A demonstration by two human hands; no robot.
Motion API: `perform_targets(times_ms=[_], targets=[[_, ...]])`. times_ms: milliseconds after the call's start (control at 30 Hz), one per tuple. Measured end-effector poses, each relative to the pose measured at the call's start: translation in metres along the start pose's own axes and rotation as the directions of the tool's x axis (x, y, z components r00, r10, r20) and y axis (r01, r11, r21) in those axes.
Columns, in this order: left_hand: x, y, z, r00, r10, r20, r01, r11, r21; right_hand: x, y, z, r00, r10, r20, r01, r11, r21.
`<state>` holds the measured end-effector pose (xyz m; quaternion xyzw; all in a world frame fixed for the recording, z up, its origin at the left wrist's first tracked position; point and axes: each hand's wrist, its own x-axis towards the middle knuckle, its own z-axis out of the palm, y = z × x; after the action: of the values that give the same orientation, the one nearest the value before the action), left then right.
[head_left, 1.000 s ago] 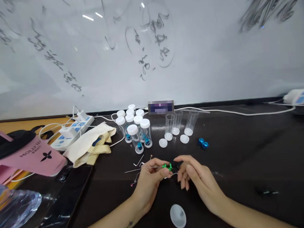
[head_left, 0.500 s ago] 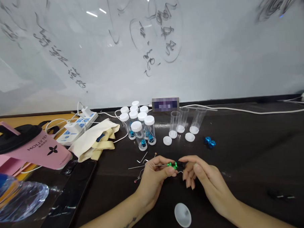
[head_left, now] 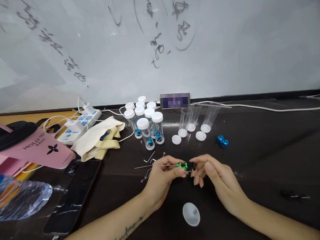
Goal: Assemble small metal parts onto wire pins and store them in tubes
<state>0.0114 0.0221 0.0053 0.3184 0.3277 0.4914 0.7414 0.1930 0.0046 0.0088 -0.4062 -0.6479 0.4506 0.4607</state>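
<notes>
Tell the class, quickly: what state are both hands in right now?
Left hand: closed, pinching the green metallic piece.
Right hand: fingers loosely curled beside the black end piece; whether it grips cannot be told.

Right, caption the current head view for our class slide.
Left hand holding a green piece, right hand by its black end, with capped clear tubes beyond.

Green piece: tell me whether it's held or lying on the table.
Held: the left hand pinches the green piece between thumb and fingers.

Qty: 2 hands [head_left: 162, 178], 9 tubes [head_left: 158, 130] w/ caps [head_left: 143, 123], 3 w/o.
</notes>
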Motion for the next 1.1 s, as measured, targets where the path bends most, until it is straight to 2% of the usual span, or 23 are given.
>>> perform_targets(times_ms=[1100], targets=[[-0.0012,0.0006,-0.0010,1.000,0.001,-0.013,-0.001,1.000,-0.007,0.0015,0.0018,0.0012,0.999,0.029,-0.029,-0.028,0.999,0.039]])
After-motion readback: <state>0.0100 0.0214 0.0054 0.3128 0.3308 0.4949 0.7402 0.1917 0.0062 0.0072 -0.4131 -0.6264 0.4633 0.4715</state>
